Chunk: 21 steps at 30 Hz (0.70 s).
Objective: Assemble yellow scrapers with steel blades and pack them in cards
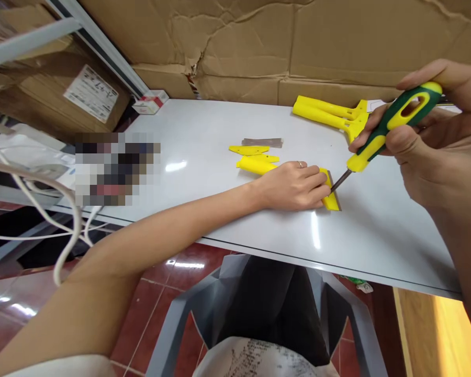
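Note:
My left hand (298, 186) is wrapped over a yellow scraper (255, 165) lying on the white table (220, 118); its handle shows left of my hand and its head with a thin blade sticks out to the right. A green and yellow screwdriver (392, 123) is gripped in my right hand (435, 136), tilted, its tip down at the scraper's head beside my left fingertips. Behind the handle are loose yellow plastic pieces (249, 150) and thin metal blades (262, 142). More yellow scrapers (329, 112) lie at the back right, partly behind my right hand.
A cardboard sheet (239, 47) stands along the table's back edge. At the back left are a small red and white box (151, 102) and a large carton (70, 84) on a metal rack. White cables (76, 225) hang at the left. A grey chair (176, 324) stands at the front.

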{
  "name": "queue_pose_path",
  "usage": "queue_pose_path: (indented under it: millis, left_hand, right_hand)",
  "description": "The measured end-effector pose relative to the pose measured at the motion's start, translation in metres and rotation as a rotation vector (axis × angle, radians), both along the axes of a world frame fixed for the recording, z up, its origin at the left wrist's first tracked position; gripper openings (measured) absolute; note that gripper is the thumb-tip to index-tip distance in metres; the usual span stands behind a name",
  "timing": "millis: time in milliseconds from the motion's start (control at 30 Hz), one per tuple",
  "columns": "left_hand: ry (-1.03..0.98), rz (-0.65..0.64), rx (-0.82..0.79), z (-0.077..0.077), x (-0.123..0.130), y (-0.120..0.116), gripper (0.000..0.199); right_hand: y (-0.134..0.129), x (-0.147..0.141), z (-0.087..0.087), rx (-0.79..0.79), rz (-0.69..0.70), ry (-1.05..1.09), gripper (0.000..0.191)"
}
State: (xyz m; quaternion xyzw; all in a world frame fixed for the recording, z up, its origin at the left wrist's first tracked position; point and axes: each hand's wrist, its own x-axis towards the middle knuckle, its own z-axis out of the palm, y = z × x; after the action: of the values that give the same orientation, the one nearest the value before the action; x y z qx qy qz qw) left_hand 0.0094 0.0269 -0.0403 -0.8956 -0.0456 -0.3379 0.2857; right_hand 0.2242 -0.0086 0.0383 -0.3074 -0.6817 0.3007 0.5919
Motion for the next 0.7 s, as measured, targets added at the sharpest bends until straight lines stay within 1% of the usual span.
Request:
queue_pose_path:
  millis: [67,133,267,333,367,467,533,700]
  left_hand:
    - [0.006,0.023,0.0,0.0,-0.001,-0.001,0.029]
    - [0.009,0.032,-0.007,0.002,-0.002,-0.001,0.03]
    - [0.051,-0.045,0.007,0.005,-0.004,0.001,0.035]
    - [0.082,-0.065,0.02,0.007,-0.004,0.001,0.037]
    - [0.086,-0.06,0.019,0.007,-0.005,0.001,0.036]
    - [0.071,-0.045,0.008,0.009,-0.005,0.0,0.036]
    - [0.079,-0.046,0.013,0.01,-0.006,-0.002,0.035]
    - [0.128,-0.059,0.028,0.014,-0.005,-0.004,0.032]
  right_hand:
    - [-0.004,-0.004,0.0,0.016,-0.049,0.006,0.037]
    - [-0.005,-0.005,-0.001,0.009,-0.032,0.013,0.036]
    - [-0.003,0.0,-0.003,-0.123,0.204,0.006,0.038]
    - [-0.002,0.001,-0.005,-0.172,0.256,0.016,0.04]
    - [-0.003,0.0,-0.005,-0.175,0.241,0.028,0.041]
    - [-0.008,-0.006,-0.005,-0.146,0.138,0.058,0.042]
    - [-0.011,-0.007,-0.005,-0.136,0.115,0.044,0.041]
    - [-0.011,0.0,-0.006,-0.153,0.23,-0.079,0.046]
